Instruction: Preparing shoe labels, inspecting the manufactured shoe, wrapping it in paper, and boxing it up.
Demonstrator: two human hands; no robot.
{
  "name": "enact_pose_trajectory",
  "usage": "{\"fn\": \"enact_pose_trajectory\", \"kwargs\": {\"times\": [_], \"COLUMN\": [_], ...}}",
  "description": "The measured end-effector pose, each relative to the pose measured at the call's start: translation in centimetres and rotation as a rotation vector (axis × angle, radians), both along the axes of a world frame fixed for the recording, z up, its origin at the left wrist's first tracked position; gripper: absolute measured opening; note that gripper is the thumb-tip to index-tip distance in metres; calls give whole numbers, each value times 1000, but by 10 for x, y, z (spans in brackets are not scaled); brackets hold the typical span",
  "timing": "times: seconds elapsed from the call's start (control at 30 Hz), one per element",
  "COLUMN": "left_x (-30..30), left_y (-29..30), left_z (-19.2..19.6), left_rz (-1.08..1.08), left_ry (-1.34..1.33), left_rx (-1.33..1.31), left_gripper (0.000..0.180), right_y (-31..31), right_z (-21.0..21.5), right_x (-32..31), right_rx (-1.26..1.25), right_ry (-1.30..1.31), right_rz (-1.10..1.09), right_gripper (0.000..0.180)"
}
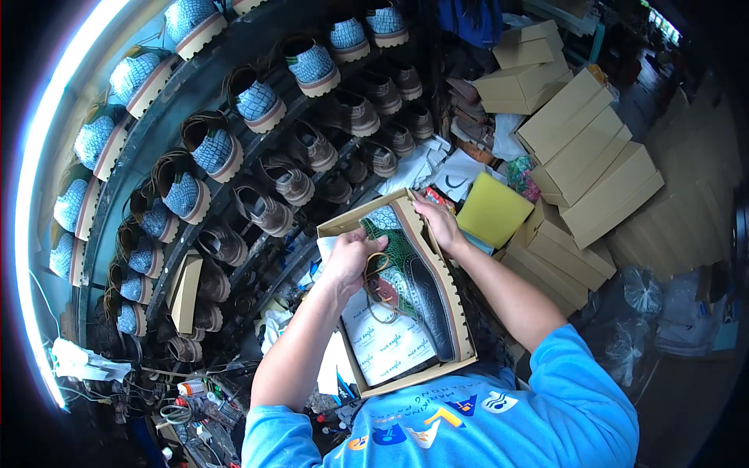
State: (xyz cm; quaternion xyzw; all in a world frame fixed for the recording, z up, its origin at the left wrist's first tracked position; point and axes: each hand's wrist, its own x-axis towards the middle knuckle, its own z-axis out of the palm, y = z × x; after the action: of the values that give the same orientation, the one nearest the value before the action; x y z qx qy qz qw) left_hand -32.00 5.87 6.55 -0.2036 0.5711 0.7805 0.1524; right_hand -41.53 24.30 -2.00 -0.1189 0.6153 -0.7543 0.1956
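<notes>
Mid-frame, a green-and-black shoe (427,282) sits inside an open cardboard box (422,379), sole toward the right wall. The left hand (355,253) pinches its collar between the fingers; the right hand's (439,224) fingers curl over the rim, presumably steadying the box.

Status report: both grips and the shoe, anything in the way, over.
Left grip on green-and-black lace-up shoe; right grip against cardboard box. Shoe on its side inside, white paper alongside. No obstruction visible.
</notes>
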Motion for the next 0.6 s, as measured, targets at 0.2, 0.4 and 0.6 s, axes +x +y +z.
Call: {"fn": "enact_pose_trajectory", "kwargs": {"times": [0.2,0.4,0.6], "left_x": [-8,-11,-22], "left_y": [-5,-43,-32], "left_z": [15,11,35], "left_rz": [-253,-423,-689], "left_ry": [-32,357,214], "left_rx": [-608,-1291,-1419], "left_gripper": [33,65,79], "right_y": [17,90,109], "right_z": [25,73,54], "right_x": [27,132,174], "right_rx": [108,116,237], "right_ry": [-21,140,243], "right_rz": [14,428,483], "right_gripper": [73,98,108]}}
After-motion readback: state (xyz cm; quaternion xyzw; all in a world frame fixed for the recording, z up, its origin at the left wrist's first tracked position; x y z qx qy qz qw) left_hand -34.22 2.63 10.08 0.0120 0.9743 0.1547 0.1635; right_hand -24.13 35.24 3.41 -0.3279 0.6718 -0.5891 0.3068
